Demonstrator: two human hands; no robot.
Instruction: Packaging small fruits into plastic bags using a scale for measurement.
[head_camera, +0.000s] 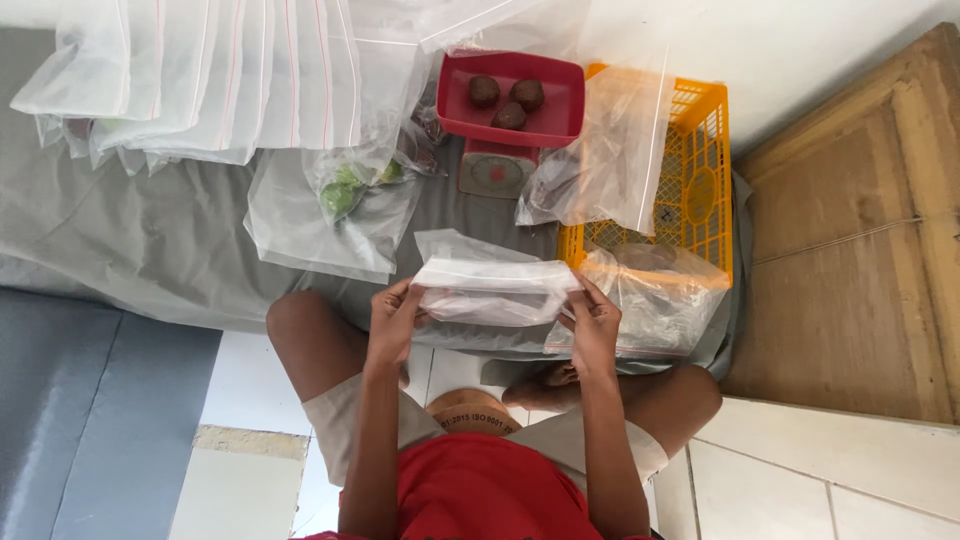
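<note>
Plastic bag (495, 290), clear and floppy with a zip-type strip along its top, is stretched out sideways between both hands just above the person's knees. Its long axis runs left to right, and the sealed-looking edge faces up and away from the body. Left hand (393, 322) has its grip pinched on the bag's left end, thumb on top; right hand (592, 325) pinches the right end the same way.

Past it sits a small red kitchen scale (497, 168) with a red rectangular tray (512, 98) holding three dark brown roundish fruits (508, 100), kinda matte and rough looking. Next to that is a yellow plastic crate (690, 190) with a lattice wall, with more crinkly clear bags draped over it. A fanned stack of flat clear bags (210, 75) with thin red lines lies upper left, and one bag with green fruits (345, 190) sits near the scale.

Everything rests on a wrinkled grey cloth (130, 240) spread on the floor. White floor tiles (820, 470) show lower right, and a wooden panel (860, 240) is on the right.
</note>
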